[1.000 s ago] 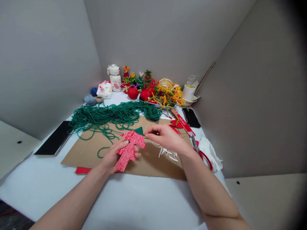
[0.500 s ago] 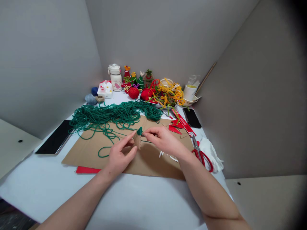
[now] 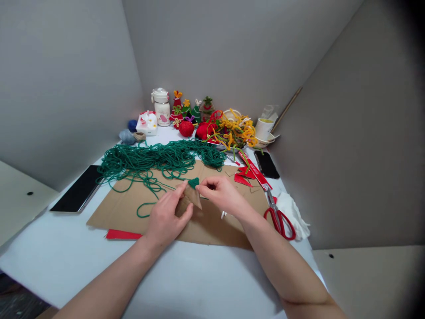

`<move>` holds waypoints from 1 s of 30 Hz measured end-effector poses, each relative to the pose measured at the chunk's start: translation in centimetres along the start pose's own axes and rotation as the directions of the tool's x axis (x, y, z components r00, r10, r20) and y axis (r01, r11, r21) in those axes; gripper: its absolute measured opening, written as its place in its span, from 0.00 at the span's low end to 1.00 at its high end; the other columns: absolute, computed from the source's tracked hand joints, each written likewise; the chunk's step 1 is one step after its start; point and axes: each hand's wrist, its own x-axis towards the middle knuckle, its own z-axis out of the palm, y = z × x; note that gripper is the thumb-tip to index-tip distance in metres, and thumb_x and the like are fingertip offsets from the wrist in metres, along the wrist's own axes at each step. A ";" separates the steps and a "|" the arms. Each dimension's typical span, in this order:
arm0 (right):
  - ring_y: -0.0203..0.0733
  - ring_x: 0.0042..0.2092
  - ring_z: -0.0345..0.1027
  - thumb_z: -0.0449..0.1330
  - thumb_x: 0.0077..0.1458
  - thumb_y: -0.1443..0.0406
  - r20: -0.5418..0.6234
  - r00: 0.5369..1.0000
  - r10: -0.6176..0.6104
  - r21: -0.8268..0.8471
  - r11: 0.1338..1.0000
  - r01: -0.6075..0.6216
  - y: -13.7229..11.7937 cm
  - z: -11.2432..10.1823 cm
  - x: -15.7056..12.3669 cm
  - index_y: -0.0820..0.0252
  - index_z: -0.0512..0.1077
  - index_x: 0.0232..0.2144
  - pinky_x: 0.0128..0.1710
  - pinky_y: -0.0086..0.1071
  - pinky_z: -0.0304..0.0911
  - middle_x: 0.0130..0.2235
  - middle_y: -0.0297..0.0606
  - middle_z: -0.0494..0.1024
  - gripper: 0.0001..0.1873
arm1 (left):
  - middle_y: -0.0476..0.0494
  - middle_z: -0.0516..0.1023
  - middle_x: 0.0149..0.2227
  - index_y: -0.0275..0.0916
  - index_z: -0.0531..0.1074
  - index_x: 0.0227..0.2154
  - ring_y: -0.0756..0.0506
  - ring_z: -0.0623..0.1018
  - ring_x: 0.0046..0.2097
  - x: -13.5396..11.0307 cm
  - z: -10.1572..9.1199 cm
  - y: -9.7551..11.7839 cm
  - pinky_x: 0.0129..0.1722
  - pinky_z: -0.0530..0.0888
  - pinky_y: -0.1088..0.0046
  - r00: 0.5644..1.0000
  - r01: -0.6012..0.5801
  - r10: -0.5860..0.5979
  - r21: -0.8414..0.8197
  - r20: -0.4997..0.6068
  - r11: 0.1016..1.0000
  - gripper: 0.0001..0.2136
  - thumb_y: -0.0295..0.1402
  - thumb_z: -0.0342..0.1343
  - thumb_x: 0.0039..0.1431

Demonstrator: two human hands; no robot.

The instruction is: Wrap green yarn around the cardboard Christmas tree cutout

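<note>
Head view: left hand [image 3: 169, 215] has the brown card cutout [image 3: 190, 198] between thumb and fingers, above the cardboard sheet [image 3: 114, 210], near side of the piled green yarn [image 3: 146, 157]. Right hand [image 3: 221, 194] pinches, apparently on yarn, at the green-wrapped tip [image 3: 193, 182]. Light, stiffish, probably bendable at the points; best held mid-body. Fingers hide its left part; the pinched strand's barely visible.

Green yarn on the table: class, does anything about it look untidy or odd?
Yes: the green yarn lies in a loose, tangled-looking heap, with loops straying onto the cardboard sheet. That looks odd because the red yarn ball behind it is neatly wound.
</note>
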 end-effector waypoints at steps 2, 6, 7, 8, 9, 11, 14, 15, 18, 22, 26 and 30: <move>0.30 0.23 0.52 0.54 0.51 0.61 -0.007 1.000 0.014 0.046 0.999 -0.014 0.0 -0.1 0.2 0.63 0.68 0.21 0.22 0.24 0.48 0.20 0.29 0.62 0.12 | 0.42 0.74 0.41 0.43 0.56 0.59 0.44 0.73 0.42 -0.1 -0.2 0.3 0.45 0.68 0.67 1.000 0.028 -0.028 -0.036 -0.007 0.999 0.30 0.33 0.56 0.52; 0.30 0.23 0.50 0.56 0.49 0.62 -0.045 0.999 0.021 0.109 0.994 -0.016 -0.2 -1.4 0.4 0.63 0.68 0.20 0.22 0.25 0.47 0.20 0.29 0.60 0.11 | 0.43 0.74 0.40 0.43 0.57 0.57 0.44 0.73 0.44 0.1 -0.5 0.8 0.50 0.65 0.66 0.975 0.198 -0.221 -0.352 -0.027 0.915 0.31 0.34 0.60 0.49; 0.29 0.23 0.50 0.57 0.49 0.62 -0.046 0.999 0.015 0.128 0.992 -0.009 -0.2 -1.9 0.5 0.63 0.68 0.20 0.23 0.25 0.46 0.20 0.28 0.60 0.11 | 0.44 0.75 0.40 0.43 0.60 0.54 0.44 0.74 0.45 0.3 -0.5 0.7 0.51 0.65 0.66 0.954 0.255 -0.300 -0.482 -0.017 0.838 0.27 0.34 0.59 0.50; 0.29 0.23 0.49 0.58 0.48 0.62 -0.041 0.999 0.004 0.157 0.988 0.003 -0.2 -2.5 0.5 0.63 0.68 0.19 0.23 0.25 0.46 0.20 0.28 0.59 0.11 | 0.45 0.75 0.39 0.43 0.63 0.50 0.45 0.74 0.44 0.6 -0.6 0.7 0.50 0.65 0.67 0.922 0.303 -0.386 -0.619 -0.001 0.725 0.22 0.34 0.58 0.51; 0.29 0.23 0.49 0.58 0.48 0.61 -0.033 0.999 -0.011 0.199 0.980 0.018 -0.2 -2.9 0.5 0.63 0.67 0.19 0.23 0.25 0.46 0.20 0.28 0.59 0.12 | 0.46 0.75 0.37 0.42 0.66 0.45 0.46 0.75 0.42 0.9 -0.7 0.5 0.47 0.67 0.68 0.888 0.353 -0.455 -0.730 0.064 0.585 0.15 0.35 0.56 0.53; 0.29 0.23 0.49 0.60 0.47 0.61 0.007 0.999 -0.033 0.299 0.954 0.030 -0.1 -3.6 0.5 0.63 0.66 0.19 0.23 0.25 0.46 0.20 0.28 0.60 0.13 | 0.45 0.76 0.34 0.39 0.70 0.35 0.47 0.75 0.40 1.4 -0.9 0.0 0.43 0.69 0.71 0.812 0.492 -0.467 -0.840 0.350 0.228 0.08 0.36 0.53 0.56; 0.28 0.22 0.50 0.62 0.46 0.60 0.101 0.994 -0.044 0.415 0.910 -0.002 0.1 -3.5 0.4 0.63 0.66 0.19 0.23 0.26 0.45 0.20 0.27 0.60 0.13 | 0.42 0.78 0.36 0.36 0.74 0.33 0.45 0.77 0.41 1.4 -1.2 -0.6 0.42 0.70 0.68 0.656 0.678 -0.245 -0.700 0.714 -0.224 0.09 0.35 0.53 0.55; 0.28 0.22 0.50 0.62 0.46 0.59 0.130 0.991 -0.044 0.433 0.901 -0.017 0.1 -3.3 0.4 0.63 0.67 0.20 0.23 0.25 0.45 0.20 0.27 0.60 0.13 | 0.40 0.79 0.38 0.35 0.75 0.35 0.43 0.77 0.42 1.3 -1.3 -0.7 0.44 0.70 0.66 0.611 0.718 -0.145 -0.622 0.778 -0.312 0.10 0.35 0.53 0.54; 0.28 0.22 0.51 0.62 0.47 0.59 0.188 0.981 -0.047 0.454 0.890 -0.045 0.1 -2.3 0.3 0.63 0.68 0.20 0.23 0.26 0.46 0.19 0.27 0.61 0.13 | 0.35 0.78 0.43 0.32 0.74 0.41 0.39 0.76 0.47 0.5 -1.3 -0.8 0.51 0.66 0.61 0.569 0.769 0.119 -0.475 0.814 -0.428 0.16 0.37 0.53 0.54; 0.29 0.23 0.51 0.62 0.48 0.59 0.203 0.977 -0.060 0.468 0.883 -0.043 -0.2 -1.7 0.2 0.63 0.68 0.20 0.23 0.26 0.46 0.20 0.27 0.61 0.13 | 0.37 0.79 0.43 0.30 0.74 0.42 0.39 0.76 0.46 0.0 -1.0 -0.9 0.50 0.66 0.63 0.602 0.763 0.245 -0.456 0.760 -0.458 0.17 0.37 0.54 0.55; 0.28 0.23 0.52 0.61 0.49 0.59 0.231 0.972 -0.047 0.443 0.895 -0.062 -0.5 -1.8 0.2 0.63 0.67 0.21 0.23 0.26 0.46 0.19 0.27 0.61 0.13 | 0.39 0.79 0.41 0.31 0.74 0.41 0.41 0.77 0.43 -0.1 -0.7 -1.3 0.48 0.66 0.65 0.595 0.759 0.215 -0.454 0.774 -0.467 0.15 0.35 0.52 0.57; 0.28 0.23 0.51 0.60 0.50 0.60 0.241 0.969 -0.051 0.413 0.909 -0.055 -0.8 -2.0 0.1 0.63 0.67 0.21 0.23 0.26 0.44 0.20 0.27 0.61 0.13 | 0.39 0.79 0.39 0.29 0.75 0.39 0.43 0.77 0.41 -0.2 -0.5 -1.7 0.47 0.66 0.66 0.576 0.758 0.168 -0.446 0.800 -0.475 0.14 0.35 0.51 0.57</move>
